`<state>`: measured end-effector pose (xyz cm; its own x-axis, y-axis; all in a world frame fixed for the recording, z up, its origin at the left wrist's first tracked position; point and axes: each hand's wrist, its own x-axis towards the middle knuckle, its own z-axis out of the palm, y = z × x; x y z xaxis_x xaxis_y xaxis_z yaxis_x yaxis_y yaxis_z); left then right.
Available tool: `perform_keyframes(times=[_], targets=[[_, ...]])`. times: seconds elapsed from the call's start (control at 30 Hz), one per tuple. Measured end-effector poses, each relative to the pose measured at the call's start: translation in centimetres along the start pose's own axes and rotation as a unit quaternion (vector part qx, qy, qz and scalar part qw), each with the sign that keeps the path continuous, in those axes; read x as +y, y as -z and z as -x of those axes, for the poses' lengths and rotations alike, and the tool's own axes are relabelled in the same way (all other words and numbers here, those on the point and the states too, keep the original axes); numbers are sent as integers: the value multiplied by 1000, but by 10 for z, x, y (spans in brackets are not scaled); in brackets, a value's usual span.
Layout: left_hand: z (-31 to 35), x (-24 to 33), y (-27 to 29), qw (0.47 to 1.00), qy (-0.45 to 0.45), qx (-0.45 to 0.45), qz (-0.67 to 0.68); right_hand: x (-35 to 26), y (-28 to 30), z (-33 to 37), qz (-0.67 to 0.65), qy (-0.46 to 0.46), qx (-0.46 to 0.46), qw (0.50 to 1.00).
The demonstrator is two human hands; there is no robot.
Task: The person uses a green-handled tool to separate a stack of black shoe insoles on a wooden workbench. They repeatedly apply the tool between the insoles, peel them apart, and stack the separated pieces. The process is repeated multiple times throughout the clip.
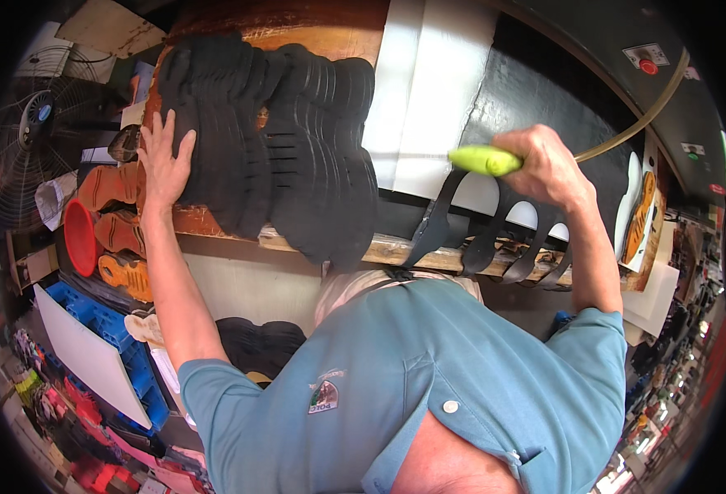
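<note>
Overlapping black sole-shaped sheets (317, 156) lie fanned out across the left part of the wooden bench (313, 20). My left hand (165, 165) rests against their left edge, fingers spread and holding nothing. Over the right part of the bench, my right hand (544, 165) is closed round a lime-green air gun (480, 160), its tip directed left. A yellowish hose (655, 115) runs from behind that hand toward the upper right. Below the air gun, black cut-out strips (434, 224) hang over the bench's front edge. A white sheet (412, 90) lies between the black pile and the air gun.
A dark machine beam with a red push button (648, 67) crosses the upper right. At the left are a fan (40, 115), a red bowl (81, 237), orange-brown sole-shaped pieces (124, 276) and a blue crate (124, 329). An orange sole-shaped piece (639, 218) stands far right.
</note>
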<state>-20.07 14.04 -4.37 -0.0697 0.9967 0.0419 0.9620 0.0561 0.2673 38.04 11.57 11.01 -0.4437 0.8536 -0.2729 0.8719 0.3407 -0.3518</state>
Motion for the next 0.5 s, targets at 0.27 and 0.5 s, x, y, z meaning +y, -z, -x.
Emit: perform_keyframes(times=[0.27, 0.5], targets=[[6, 34, -13, 996, -35, 64, 44, 11, -1, 21, -24, 27, 0, 999], [7, 35, -11, 998, -39, 53, 14, 18, -1, 46, -48, 14, -5, 999]])
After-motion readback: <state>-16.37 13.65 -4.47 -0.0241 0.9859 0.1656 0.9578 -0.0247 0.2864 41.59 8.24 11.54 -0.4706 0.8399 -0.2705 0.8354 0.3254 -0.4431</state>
